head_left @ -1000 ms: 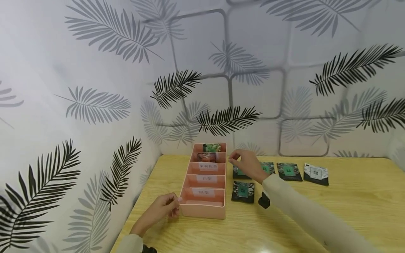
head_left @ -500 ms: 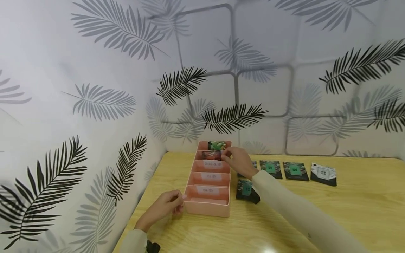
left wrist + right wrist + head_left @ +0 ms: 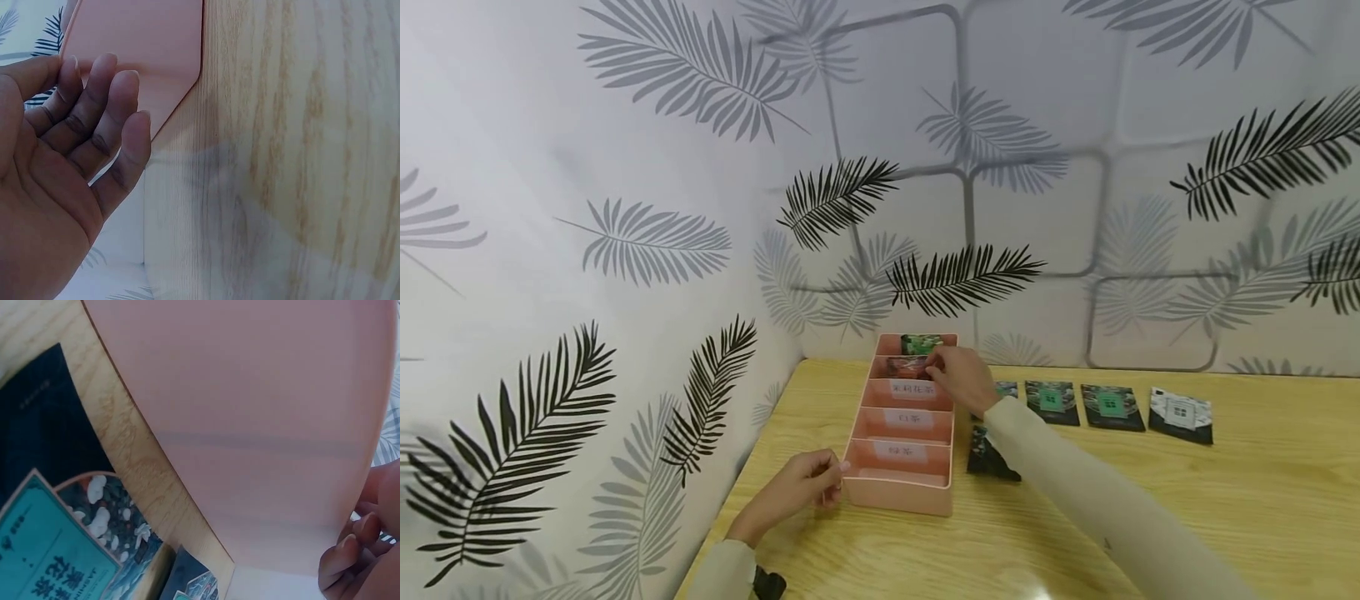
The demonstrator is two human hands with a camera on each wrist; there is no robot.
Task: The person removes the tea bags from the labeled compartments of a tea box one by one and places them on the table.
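A pink divided box with paper labels on its dividers stands lengthwise on the table. My left hand pinches its front left rim between thumb and index finger; the other fingers are loosely bent in the left wrist view. At the second compartment from the back, my right hand has its fingers curled at the right end of a red tea packet. A box wall hides those fingertips in the right wrist view. One green tea packet sits in the rearmost compartment.
Right of the box lie dark tea packets with green labels and a black-and-white one. Another dark packet lies nearer, partly behind the right sleeve. Patterned walls stand behind and left of the wooden table.
My right hand has moved left from beside the box to the red packet's right end. The left hand keeps its place at the front left corner. The head view has shifted slightly.
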